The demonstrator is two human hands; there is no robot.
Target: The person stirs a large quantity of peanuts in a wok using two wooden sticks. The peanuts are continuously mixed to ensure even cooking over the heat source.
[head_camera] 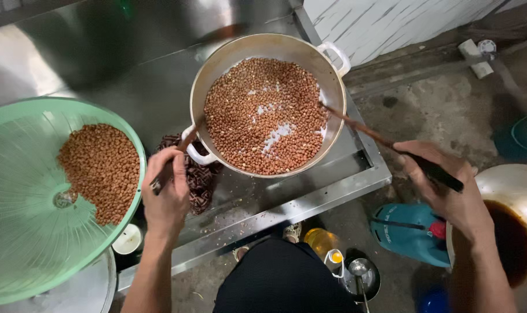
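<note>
Stirring peanuts (263, 116) in my pot (217, 75) near the worktop's (327, 185) right edge: right hand (454, 191) clamps one long stick (362, 130), left hand (166, 191) pinches another (185, 145). I'd sweep evenly, keeping nuts inside the rim.

green colander (20, 174): left and bottom rim cut off by the edge.
patterned cloth (200, 177): partly hidden under the pot (217, 69).
person's feet: mostly hidden.

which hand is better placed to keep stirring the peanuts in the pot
Right. The right hand holds long chopsticks whose tips already reach into the peanuts in the pot. The left hand is by the pot's near handle, with its grip on another stick outside the pot.
</note>
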